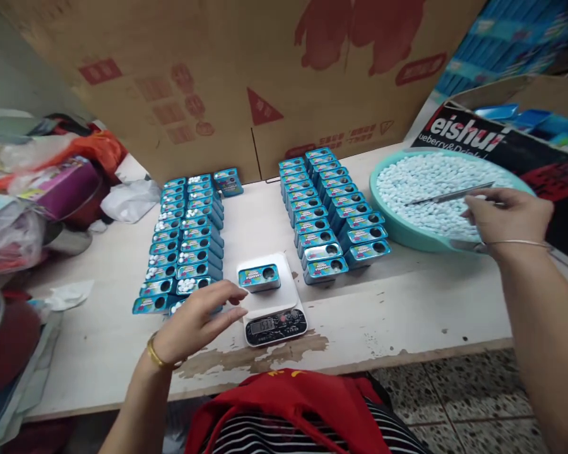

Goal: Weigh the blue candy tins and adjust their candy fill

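Hovering with its thumb spread away from the others, at nine o'clock from the white scale point(289, 287) on the counter point(383, 309), the left hand point(194, 321) is near the blue tin point(252, 277) sitting on that scale. Beyond, pellet-topped tins point(201, 246) stand at ten o'clock and dark-holed tins point(316, 238) at one; at two, the right hand point(514, 217) pinches a thin metal tool point(447, 195) over a turquoise basin point(397, 230) of pale pellets point(421, 173), with a cardboard box point(208, 94) at twelve.
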Tool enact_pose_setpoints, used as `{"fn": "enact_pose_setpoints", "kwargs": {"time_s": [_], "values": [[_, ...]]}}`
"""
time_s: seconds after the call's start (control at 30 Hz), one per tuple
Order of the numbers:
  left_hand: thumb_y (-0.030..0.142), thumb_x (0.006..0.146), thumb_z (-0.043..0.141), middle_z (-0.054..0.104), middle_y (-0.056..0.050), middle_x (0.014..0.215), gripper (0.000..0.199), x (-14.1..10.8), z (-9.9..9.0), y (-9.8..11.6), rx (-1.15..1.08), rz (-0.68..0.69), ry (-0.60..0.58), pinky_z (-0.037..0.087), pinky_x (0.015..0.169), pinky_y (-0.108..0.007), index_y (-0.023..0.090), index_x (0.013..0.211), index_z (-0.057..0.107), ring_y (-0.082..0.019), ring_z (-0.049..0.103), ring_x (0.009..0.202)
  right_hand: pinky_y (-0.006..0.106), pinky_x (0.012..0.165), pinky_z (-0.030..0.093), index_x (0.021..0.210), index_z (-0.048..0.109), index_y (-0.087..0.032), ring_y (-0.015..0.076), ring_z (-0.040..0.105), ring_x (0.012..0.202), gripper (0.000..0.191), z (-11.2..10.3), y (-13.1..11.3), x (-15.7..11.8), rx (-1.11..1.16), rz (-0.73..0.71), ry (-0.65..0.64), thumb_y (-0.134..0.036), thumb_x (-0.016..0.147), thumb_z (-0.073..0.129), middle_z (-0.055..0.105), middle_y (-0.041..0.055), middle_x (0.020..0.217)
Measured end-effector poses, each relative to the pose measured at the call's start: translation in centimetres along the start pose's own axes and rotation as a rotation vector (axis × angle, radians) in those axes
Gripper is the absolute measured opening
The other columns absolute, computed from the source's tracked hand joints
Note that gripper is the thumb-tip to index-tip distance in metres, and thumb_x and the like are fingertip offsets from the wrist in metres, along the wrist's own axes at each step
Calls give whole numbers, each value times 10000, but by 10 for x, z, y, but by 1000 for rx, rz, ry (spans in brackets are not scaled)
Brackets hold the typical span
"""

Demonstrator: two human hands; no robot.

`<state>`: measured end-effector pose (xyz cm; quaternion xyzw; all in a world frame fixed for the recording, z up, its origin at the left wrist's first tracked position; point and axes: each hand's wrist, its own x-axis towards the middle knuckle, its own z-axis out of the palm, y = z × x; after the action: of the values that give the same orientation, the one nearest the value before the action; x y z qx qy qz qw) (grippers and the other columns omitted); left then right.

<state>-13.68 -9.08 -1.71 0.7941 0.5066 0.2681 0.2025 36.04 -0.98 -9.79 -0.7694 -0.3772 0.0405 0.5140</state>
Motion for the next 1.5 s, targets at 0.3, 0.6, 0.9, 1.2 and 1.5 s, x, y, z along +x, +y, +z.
{"fn": "enact_pose_setpoints", "kwargs": {"time_s": [0.3,0.6,0.9,1.2,1.5], "values": [[325,901,538,673,-67,906,182,-1,15,-14,-122,31,-257,519,745,-271,201,973,651,-155,633,842,323,759,493,864,692,-176,170,617,820,109,53,-167,-176,340,-537,-1090,-185,856,583,664,64,847],[276,906,534,666,-48,934,151,-21,19,-28,-183,-12,-230,512,754,-253,206,996,634,-137,625,862,328,744,459,867,709,-149,183,582,801,162,73,-176,-195,175,-661,-1131,-120,859,549,611,82,841],[259,872,599,608,-48,967,207,-6,29,-34,-67,71,68,485,788,-293,194,1068,595,-144,566,884,205,423,241,893,685,-178,55,433,481,293,25,-120,-211,637,655,-1227,-407,717,736,590,-13,669],[378,857,613,556,-96,1217,445,8,51,-46,25,123,3,454,956,-388,224,1257,498,-216,528,1143,211,430,144,779,642,-153,28,340,422,375,19,-90,-243,636,829,-1141,-478,652,778,546,-43,584],[377,829,650,591,-89,1200,482,13,51,-49,15,174,21,471,939,-381,216,1259,504,-203,558,1108,214,429,158,696,606,-154,33,321,439,405,23,-102,-243,612,738,-1184,-520,634,765,488,-61,531]]}}
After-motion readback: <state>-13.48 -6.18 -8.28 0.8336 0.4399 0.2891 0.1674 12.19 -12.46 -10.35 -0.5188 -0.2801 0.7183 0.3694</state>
